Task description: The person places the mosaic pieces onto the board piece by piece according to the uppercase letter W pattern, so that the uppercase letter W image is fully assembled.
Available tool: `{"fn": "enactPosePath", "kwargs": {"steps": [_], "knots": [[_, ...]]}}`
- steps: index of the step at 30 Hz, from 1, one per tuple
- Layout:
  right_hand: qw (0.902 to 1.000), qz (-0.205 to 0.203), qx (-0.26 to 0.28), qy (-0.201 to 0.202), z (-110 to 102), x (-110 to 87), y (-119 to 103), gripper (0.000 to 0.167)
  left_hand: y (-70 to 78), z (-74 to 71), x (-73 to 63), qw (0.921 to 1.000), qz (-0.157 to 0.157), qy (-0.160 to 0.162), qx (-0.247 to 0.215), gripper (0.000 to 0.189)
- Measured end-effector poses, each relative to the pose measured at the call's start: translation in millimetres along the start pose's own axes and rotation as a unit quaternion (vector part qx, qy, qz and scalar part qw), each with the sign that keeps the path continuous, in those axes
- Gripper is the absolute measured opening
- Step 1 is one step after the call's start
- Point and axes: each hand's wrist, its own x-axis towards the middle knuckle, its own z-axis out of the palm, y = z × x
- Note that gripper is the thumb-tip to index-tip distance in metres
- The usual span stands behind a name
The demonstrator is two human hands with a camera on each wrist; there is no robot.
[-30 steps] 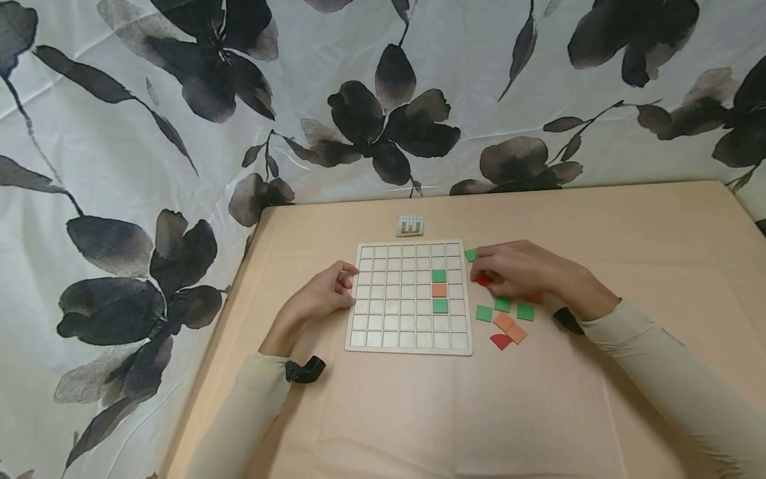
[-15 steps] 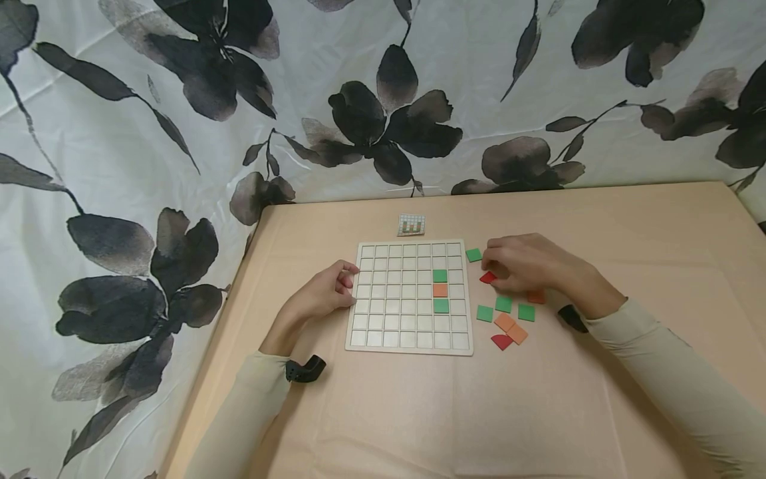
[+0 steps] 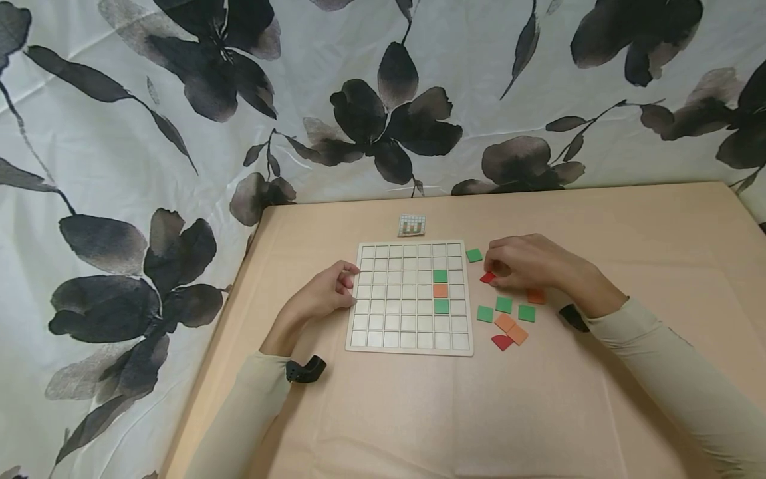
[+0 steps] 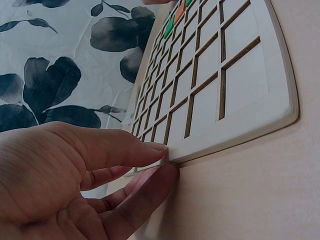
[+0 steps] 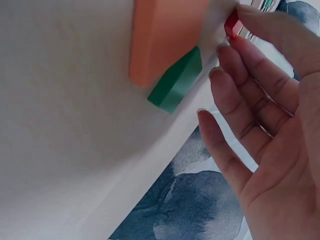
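A white grid board [image 3: 391,326] lies on the table, with two green square tiles and one orange tile [image 3: 440,291] in one column toward its right side. My left hand [image 3: 323,291] pinches the board's left edge; in the left wrist view the thumb [image 4: 117,147] lies on the rim and a finger touches the side. Right of the board, my right hand [image 3: 532,265] pinches a small red tile [image 3: 487,277] between thumb and index finger, also visible in the right wrist view as a red piece [image 5: 232,24]. The other right fingers are loosely bent.
Around the right hand lie a green tile [image 3: 474,255], an orange tile [image 3: 535,297], more green tiles [image 3: 526,313], overlapping orange tiles [image 3: 505,322] and a red rounded piece [image 3: 502,342]. A small patterned card [image 3: 411,225] sits behind the board. A flowered cloth [image 3: 335,53] hangs beyond the table.
My right hand has shifted slightly right and back, away from the board, with the red tile, uncovering more of the green tile beside it. The left hand stays at the board's edge.
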Motion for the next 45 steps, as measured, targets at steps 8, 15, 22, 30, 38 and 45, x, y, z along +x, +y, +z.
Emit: {"fn": "enactPosePath", "kwargs": {"steps": [8,15,22,30,38,45], "knots": [[1.0,0.007,0.003,0.002,1.0,0.1,-0.4,0.017,-0.4,0.8,1.4,1.0,0.003,-0.004,0.003,0.052],[0.9998,0.004,0.018,0.0,-1.7,-1.3,-2.1,0.017,-1.1,0.3,1.4,1.0,-0.002,-0.002,-0.001,0.054],[0.9993,-0.011,0.035,-0.002,-2.5,-0.5,-2.5,0.017,-1.4,1.3,0.5,1.0,0.0,-0.003,-0.007,0.054],[0.9983,-0.035,0.047,-0.001,-4.9,1.8,-4.1,0.014,-1.8,0.6,0.8,0.9999,-0.006,-0.002,-0.011,0.054],[0.9969,-0.057,0.055,0.003,-11.6,4.4,-13.4,0.015,-1.2,-0.2,0.8,0.9999,-0.003,-0.003,-0.016,0.054],[0.9963,-0.069,0.05,-0.011,-15.3,9.7,-27.3,0.018,1.0,0.2,0.4,0.9999,-0.01,-0.001,-0.01,0.054]]}}
